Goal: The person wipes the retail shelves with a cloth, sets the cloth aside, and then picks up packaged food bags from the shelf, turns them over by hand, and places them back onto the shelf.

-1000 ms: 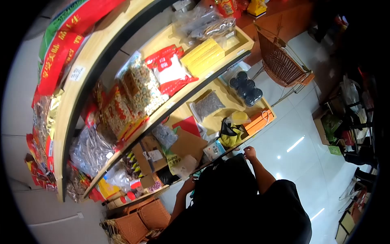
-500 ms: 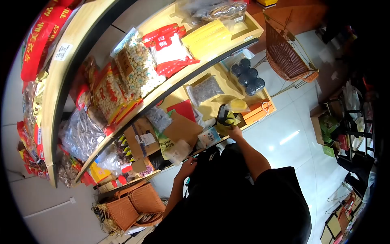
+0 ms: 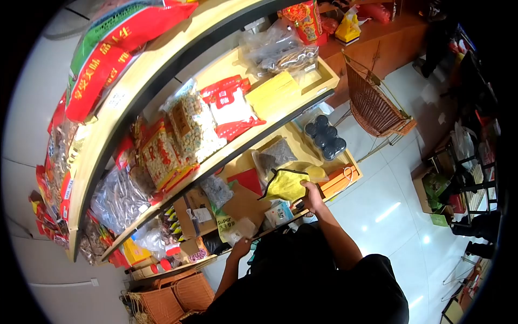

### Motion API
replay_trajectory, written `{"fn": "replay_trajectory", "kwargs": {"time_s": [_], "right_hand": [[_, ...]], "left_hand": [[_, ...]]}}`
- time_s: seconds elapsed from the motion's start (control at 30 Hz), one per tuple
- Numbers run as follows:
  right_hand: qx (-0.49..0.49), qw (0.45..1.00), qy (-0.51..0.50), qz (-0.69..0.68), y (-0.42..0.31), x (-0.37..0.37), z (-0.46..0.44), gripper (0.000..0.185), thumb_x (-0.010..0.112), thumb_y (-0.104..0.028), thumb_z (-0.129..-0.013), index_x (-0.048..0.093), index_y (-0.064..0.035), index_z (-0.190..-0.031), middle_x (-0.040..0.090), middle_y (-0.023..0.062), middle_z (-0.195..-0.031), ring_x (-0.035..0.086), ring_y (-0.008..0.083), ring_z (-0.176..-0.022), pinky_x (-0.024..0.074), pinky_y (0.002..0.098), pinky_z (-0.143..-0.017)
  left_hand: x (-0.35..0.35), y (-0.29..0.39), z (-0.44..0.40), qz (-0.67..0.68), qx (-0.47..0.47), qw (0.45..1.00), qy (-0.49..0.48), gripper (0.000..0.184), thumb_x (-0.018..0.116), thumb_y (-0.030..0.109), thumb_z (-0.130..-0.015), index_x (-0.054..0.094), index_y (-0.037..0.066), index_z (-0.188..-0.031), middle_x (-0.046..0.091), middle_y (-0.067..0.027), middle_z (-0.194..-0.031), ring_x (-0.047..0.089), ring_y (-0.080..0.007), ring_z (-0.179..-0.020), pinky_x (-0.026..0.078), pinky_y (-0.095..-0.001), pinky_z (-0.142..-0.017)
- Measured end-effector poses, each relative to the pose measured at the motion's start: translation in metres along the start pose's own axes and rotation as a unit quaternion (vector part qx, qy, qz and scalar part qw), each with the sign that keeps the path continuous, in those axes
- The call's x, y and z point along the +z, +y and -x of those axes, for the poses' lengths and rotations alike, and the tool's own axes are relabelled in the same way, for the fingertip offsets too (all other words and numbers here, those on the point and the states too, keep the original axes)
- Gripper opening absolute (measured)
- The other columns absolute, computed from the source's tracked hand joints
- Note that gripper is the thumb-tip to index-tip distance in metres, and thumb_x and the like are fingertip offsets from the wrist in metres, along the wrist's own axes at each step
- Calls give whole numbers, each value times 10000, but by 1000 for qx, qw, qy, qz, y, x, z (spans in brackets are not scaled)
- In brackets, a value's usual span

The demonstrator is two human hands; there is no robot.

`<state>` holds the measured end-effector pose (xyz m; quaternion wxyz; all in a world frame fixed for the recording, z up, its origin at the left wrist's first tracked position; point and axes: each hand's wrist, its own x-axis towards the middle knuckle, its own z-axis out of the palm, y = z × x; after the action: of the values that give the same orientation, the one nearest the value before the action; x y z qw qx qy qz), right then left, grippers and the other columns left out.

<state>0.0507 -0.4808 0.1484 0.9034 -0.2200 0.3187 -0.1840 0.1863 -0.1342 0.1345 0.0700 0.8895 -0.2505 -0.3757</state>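
Observation:
My right hand [image 3: 312, 197] is closed on the right edge of a yellow cloth with black trim [image 3: 287, 185], held over the lower shelf. Beneath and beside it are a clear bag of dark grains [image 3: 277, 155], a red packet [image 3: 248, 181] and a small white-and-blue packet [image 3: 278, 214]. My left hand [image 3: 241, 248] is at the shelf's front edge, just below a translucent plastic bag [image 3: 237, 231]; its fingers are too small to make out.
Above stands a shelf with a white and red bag [image 3: 232, 108], popcorn bags [image 3: 194, 127] and yellow bundles [image 3: 274, 96]. Black-lidded jars [image 3: 326, 137] and an orange box [image 3: 340, 181] are at the right end. A wicker basket [image 3: 372, 108] stands behind.
My right hand has gone to the lower shelf, taken hold of the yellow cloth and lifted it, spread out, leftward over the shelf. The camera view has shifted slightly.

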Motion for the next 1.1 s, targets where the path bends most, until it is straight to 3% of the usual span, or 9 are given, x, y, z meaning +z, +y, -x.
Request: {"fn": "replay_trajectory", "kwargs": {"time_s": [0.07, 0.2, 0.7, 0.87, 0.9, 0.97, 1.03, 1.07, 1.1], "right_hand": [[-24, 997, 21, 72, -14, 0, 3, 348, 544, -252, -847, 536, -9, -1095, 574, 86, -1036, 539, 207, -970, 431, 359, -838], [-75, 966, 62, 240, -4, -46, -19, 317, 537, -193, -862, 596, 27, -1082, 618, 57, -951, 573, 165, -834, 452, 273, -727], [-26, 926, 156, 342, 59, -92, -27, 349, 552, -244, -843, 611, 44, -1030, 666, 151, -868, 637, 212, -746, 501, 326, -669], [-86, 913, 150, 369, 60, -74, -25, 355, 561, -228, -826, 616, 35, -1059, 658, 175, -951, 613, 260, -882, 477, 375, -789], [-94, 895, 136, 415, 59, -78, -26, 359, 567, -218, -827, 607, 37, -1076, 654, 170, -984, 608, 254, -905, 474, 374, -804], [-92, 870, 123, 469, 71, -105, -44, 316, 565, -194, -835, 601, 45, -1038, 656, 135, -943, 591, 227, -863, 473, 368, -781], [-60, 911, 82, 399, 56, -98, -28, 266, 543, -152, -874, 601, 36, -1054, 632, 70, -916, 518, 147, -828, 455, 301, -754], [-79, 926, 79, 361, 57, -94, -24, 272, 531, -160, -899, 597, 28, -1083, 631, 62, -946, 535, 138, -819, 461, 295, -744], [-49, 933, 48, 352, 59, -109, -27, 316, 514, -229, -922, 572, -11, -1143, 630, 73, -1018, 599, 166, -887, 507, 319, -745]], "left_hand": [[22, -48, -13, -81, 44, 988, -124, 523, 363, 448, -934, 561, 5, -1132, 649, -222, -965, 655, -299, -768, 512, -413, -665], [7, -17, 23, 236, -222, 928, -183, 522, 454, 438, -906, 531, 17, -1204, 635, -169, -1021, 629, -261, -848, 517, -383, -720], [10, -23, 17, 203, 36, 961, -186, 662, 695, 249, -735, 436, 17, -1299, 561, -194, -1167, 538, -257, -1033, 455, -378, -870], [18, -51, 9, 250, 151, 944, -154, 769, 776, 185, -678, 404, 17, -1330, 536, -202, -1215, 508, -256, -1095, 435, -376, -920], [51, -122, -7, 196, 40, 970, -140, 878, 766, 182, -682, 278, 28, -1396, 447, -217, -1315, 450, -288, -1184, 406, -387, -963], [46, -121, 20, 194, 69, 973, -101, 1029, 750, 154, -670, 87, 43, -1449, 318, -231, -1409, 336, -313, -1304, 350, -376, -1025], [33, -110, 44, 214, 10, 967, -138, 1009, 693, 44, -614, 118, 102, -1442, 436, -210, -1265, 448, -293, -1159, 407, -392, -948], [-9, -55, 68, 267, -53, 942, -196, 1120, 674, 19, -549, 29, 83, -1463, 493, -169, -1157, 523, -210, -958, 493, -360, -713], [-25, -37, 83, 294, -68, 937, -176, 1026, 674, 25, -557, 143, 76, -1433, 491, -213, -1169, 533, -257, -1007, 496, -360, -745]]}}
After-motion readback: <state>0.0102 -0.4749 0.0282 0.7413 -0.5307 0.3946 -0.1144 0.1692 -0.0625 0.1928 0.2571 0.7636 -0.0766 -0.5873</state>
